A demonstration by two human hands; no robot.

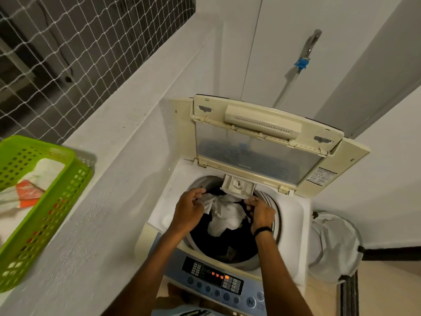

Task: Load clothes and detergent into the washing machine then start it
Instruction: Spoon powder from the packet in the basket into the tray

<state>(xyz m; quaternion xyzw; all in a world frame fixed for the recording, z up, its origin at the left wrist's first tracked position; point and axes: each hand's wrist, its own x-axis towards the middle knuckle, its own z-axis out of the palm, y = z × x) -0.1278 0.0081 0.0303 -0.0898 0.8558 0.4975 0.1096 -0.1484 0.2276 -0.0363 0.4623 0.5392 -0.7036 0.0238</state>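
A top-loading washing machine [157, 215] stands open, its lid [257, 153] folded up at the back. Dark and white clothes [227, 217] fill the drum. My left hand [190, 207] pinches a white cloth at the drum's left rim. My right hand [262, 213], with a black band on the wrist, grips a dark strap of clothing at the right rim. Just behind the hands, a small detergent drawer [238, 185] is pulled out over the drum. The control panel [218, 279] at the front shows lit orange digits.
A green plastic basket [45, 220] holding a white and red packet sits on the white ledge [95, 190] to the left. A white mesh laundry bag [337, 245] stands right of the machine. A tap with a blue fitting [303, 62] is on the back wall.
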